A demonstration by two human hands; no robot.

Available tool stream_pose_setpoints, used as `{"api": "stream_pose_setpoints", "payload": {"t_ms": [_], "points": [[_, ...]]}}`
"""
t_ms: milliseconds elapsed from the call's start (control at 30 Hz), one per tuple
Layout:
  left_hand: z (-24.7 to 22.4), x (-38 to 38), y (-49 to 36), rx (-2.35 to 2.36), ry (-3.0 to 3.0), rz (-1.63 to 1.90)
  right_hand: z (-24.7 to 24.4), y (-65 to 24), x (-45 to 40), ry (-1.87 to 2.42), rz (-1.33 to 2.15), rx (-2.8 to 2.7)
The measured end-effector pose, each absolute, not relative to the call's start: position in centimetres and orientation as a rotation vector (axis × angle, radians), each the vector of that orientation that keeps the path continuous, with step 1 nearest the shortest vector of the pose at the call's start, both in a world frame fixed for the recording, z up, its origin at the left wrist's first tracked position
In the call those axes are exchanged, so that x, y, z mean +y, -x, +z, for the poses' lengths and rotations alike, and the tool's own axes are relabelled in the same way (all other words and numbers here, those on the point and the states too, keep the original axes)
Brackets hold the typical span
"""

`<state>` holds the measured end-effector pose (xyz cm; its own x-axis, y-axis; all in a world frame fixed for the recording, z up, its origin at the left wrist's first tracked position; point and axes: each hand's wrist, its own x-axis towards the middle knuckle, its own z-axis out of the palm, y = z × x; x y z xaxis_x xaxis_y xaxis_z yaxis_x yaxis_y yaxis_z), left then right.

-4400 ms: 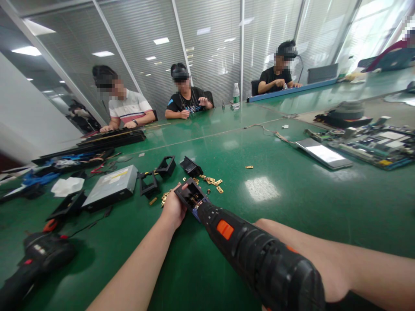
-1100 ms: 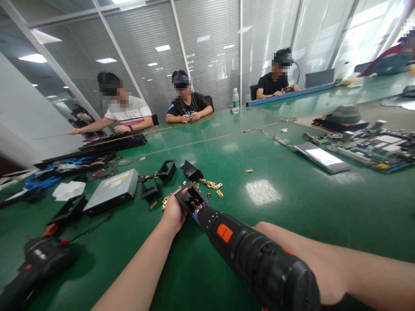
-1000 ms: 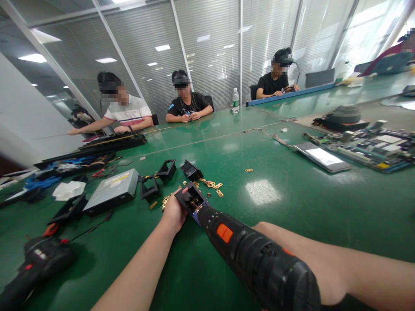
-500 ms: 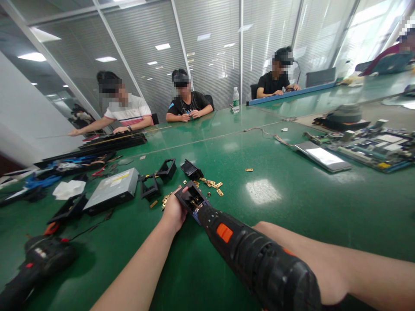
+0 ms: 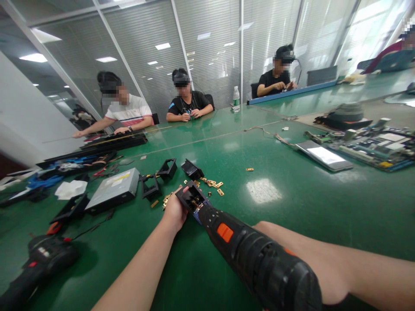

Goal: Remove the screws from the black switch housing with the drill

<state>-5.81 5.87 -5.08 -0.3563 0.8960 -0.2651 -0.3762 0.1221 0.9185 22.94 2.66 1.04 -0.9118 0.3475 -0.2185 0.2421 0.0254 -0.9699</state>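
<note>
My left hand [image 5: 175, 211] is closed around a small black plastic housing [image 5: 186, 195], tilted so that its hollow side with brass-coloured parts faces me. A black power screwdriver [image 5: 253, 250] with an orange switch points into the housing, its tip at the brass parts. My right hand [image 5: 264, 229] grips the screwdriver from the far side; the tool hides most of its fingers. Several brass plates [image 5: 212, 183] lie scattered just beyond the housing. Three more black plastic housings, one of them a square frame [image 5: 150, 188], stand behind my left hand.
To the left lie a silver disc drive [image 5: 113, 190], a second power tool [image 5: 48, 255] and white tissue [image 5: 71, 189]. A phone-like slab [image 5: 324, 155], circuit boards [image 5: 382, 147] and a grey cap [image 5: 345, 114] are at the right. Co-workers sit across the green table [image 5: 292, 203], near a water bottle [image 5: 236, 99].
My hands, the housing and the screwdriver hold nearly the same position. At the far right of the table's other side, a co-worker in black has raised their hands a little.
</note>
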Motion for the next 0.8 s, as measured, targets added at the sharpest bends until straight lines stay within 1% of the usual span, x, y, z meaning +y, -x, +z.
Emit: {"api": "stream_pose_setpoints", "payload": {"t_ms": [233, 800], "points": [[-4.92, 5.86, 5.71, 1.324, -0.582, 1.484, 0.37, -22.91, 2.5, 0.606, 1.971, -2.235], [-5.3, 5.83, 6.03, 1.314, -0.594, 1.492, 0.14, -22.84, 2.64, 0.555, 2.038, -2.166]]}}
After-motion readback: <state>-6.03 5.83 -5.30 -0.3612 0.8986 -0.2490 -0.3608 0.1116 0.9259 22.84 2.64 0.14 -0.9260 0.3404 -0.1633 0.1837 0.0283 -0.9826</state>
